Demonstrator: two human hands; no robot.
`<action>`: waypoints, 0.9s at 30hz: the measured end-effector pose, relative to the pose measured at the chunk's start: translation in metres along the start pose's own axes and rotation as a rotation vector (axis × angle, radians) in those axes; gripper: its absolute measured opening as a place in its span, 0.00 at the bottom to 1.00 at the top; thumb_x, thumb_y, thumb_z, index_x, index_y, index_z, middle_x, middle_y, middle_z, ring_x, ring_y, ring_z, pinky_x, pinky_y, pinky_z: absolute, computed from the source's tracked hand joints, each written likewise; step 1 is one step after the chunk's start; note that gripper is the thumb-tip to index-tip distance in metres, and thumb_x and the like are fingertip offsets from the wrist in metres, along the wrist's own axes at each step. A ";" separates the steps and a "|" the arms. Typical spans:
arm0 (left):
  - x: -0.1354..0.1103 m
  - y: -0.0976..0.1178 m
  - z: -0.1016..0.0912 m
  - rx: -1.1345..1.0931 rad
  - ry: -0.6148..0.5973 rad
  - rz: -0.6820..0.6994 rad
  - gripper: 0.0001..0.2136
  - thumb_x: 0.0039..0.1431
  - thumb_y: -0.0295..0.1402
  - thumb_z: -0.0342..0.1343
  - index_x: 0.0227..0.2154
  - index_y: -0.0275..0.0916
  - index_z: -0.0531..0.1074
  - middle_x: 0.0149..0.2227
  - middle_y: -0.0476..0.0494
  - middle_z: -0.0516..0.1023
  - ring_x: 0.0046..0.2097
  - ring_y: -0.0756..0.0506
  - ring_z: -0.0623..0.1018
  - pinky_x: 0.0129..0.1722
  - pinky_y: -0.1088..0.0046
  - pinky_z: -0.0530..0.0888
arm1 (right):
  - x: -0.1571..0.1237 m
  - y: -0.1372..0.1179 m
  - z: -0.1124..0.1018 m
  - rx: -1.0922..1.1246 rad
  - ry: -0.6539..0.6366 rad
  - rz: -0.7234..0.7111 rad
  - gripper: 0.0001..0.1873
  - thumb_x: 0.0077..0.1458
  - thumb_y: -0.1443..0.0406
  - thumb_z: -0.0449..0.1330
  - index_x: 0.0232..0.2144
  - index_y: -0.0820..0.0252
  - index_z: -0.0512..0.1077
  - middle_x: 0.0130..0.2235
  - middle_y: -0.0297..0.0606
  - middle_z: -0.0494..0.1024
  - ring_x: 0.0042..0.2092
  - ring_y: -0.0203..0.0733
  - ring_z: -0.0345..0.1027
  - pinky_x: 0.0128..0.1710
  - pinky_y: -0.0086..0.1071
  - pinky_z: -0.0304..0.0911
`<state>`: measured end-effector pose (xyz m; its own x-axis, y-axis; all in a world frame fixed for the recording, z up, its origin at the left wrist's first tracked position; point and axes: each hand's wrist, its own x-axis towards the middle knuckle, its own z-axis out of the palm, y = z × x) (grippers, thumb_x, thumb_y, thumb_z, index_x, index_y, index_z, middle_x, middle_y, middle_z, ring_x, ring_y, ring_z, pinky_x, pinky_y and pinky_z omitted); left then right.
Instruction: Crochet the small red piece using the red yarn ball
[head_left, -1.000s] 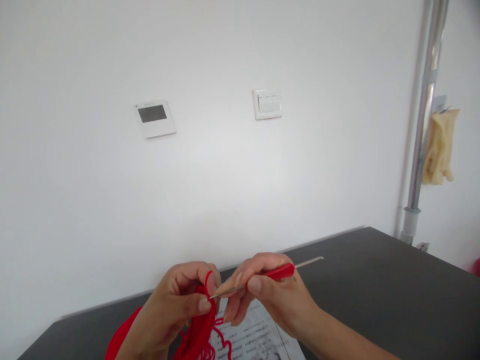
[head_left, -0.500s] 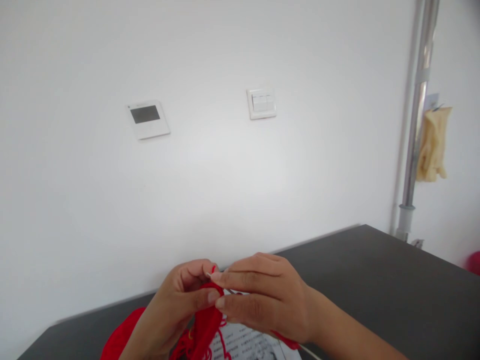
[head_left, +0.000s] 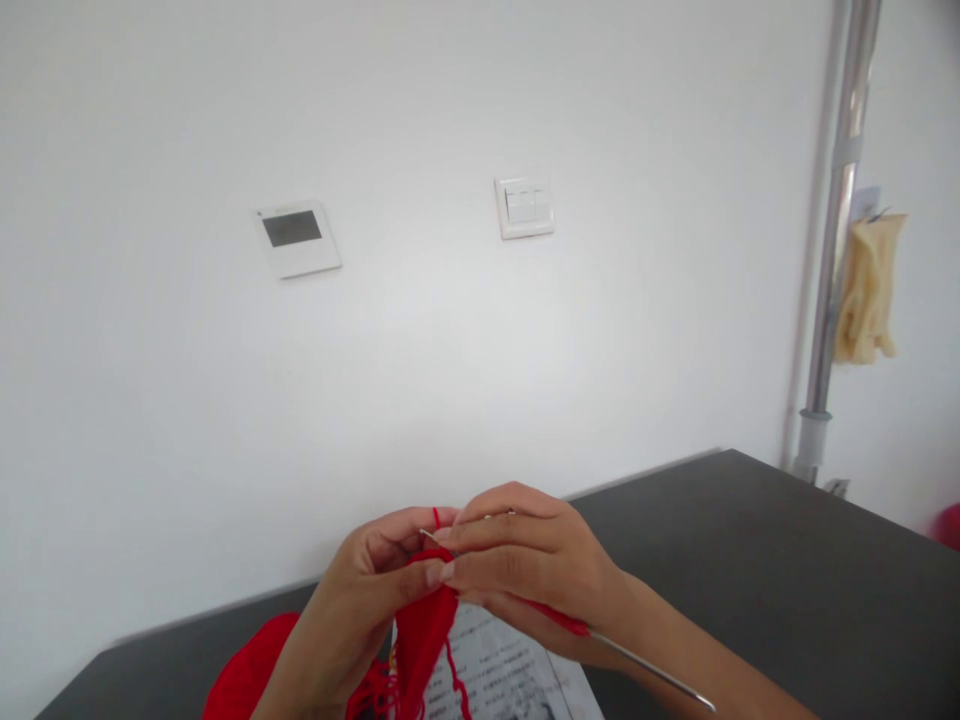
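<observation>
A piece of red crochet work (head_left: pixel 424 635) hangs from my left hand (head_left: pixel 367 590), pinched near its top edge between thumb and fingers. Red yarn passes over the left index finger. My right hand (head_left: pixel 536 560) is closed around a thin metal crochet hook (head_left: pixel 652 670) with a red grip. Its tip shows at the top edge of the work, close to the left fingers, and its other metal end sticks out below the right wrist. A loose red strand (head_left: pixel 454 670) dangles beside the work. Left of my left wrist lies a red ball of yarn (head_left: pixel 251 675), partly hidden by the forearm.
Beneath my hands a printed sheet (head_left: pixel 510 660) lies on the dark table (head_left: pixel 720 570). Behind it rises a white wall with a panel (head_left: pixel 300 240) and a light switch (head_left: pixel 525 208). A metal pole (head_left: pixel 836 260) and yellow gloves (head_left: pixel 870 290) are at the right.
Both hands have risen slightly with the red work. My right hand has tilted, so more of the hook's rear end and red grip shows.
</observation>
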<state>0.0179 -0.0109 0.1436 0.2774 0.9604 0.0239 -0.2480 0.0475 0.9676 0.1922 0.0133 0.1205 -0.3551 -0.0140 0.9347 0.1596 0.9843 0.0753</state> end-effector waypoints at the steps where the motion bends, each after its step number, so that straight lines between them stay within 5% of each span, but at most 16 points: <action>1: 0.000 0.000 0.000 0.002 0.011 0.001 0.15 0.36 0.28 0.70 0.33 0.41 0.81 0.24 0.48 0.80 0.28 0.50 0.77 0.34 0.75 0.74 | 0.001 0.000 0.000 0.018 -0.009 0.009 0.05 0.59 0.70 0.58 0.39 0.65 0.73 0.38 0.41 0.81 0.44 0.36 0.74 0.49 0.29 0.68; 7: 0.001 -0.001 -0.002 0.133 0.132 0.057 0.22 0.35 0.34 0.71 0.39 0.43 0.80 0.29 0.46 0.82 0.34 0.45 0.79 0.36 0.74 0.74 | 0.003 -0.001 -0.002 0.187 -0.060 0.127 0.07 0.61 0.70 0.55 0.40 0.64 0.72 0.42 0.44 0.80 0.46 0.35 0.73 0.50 0.29 0.67; 13: 0.003 -0.006 0.002 0.284 0.247 0.186 0.24 0.40 0.37 0.69 0.44 0.44 0.77 0.28 0.51 0.80 0.33 0.48 0.78 0.34 0.78 0.74 | -0.002 -0.001 0.004 0.240 0.029 0.252 0.08 0.59 0.71 0.56 0.40 0.63 0.73 0.38 0.42 0.80 0.42 0.36 0.74 0.43 0.27 0.70; 20: 0.010 -0.012 -0.007 0.422 0.223 0.279 0.22 0.43 0.36 0.66 0.45 0.41 0.77 0.26 0.52 0.77 0.30 0.50 0.76 0.30 0.80 0.73 | -0.004 0.000 0.010 0.223 0.057 0.256 0.10 0.57 0.74 0.56 0.40 0.63 0.74 0.37 0.43 0.81 0.41 0.38 0.75 0.42 0.30 0.71; 27: 0.003 -0.011 0.007 0.305 0.273 0.255 0.22 0.43 0.32 0.66 0.45 0.40 0.75 0.28 0.49 0.78 0.33 0.48 0.77 0.33 0.77 0.73 | -0.008 0.005 0.012 0.316 0.122 0.246 0.11 0.56 0.75 0.57 0.40 0.64 0.75 0.41 0.46 0.80 0.44 0.39 0.74 0.45 0.32 0.71</action>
<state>0.0279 -0.0102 0.1349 -0.0205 0.9700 0.2423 0.0181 -0.2420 0.9701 0.1852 0.0200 0.1091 -0.2265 0.2262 0.9474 -0.0712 0.9662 -0.2477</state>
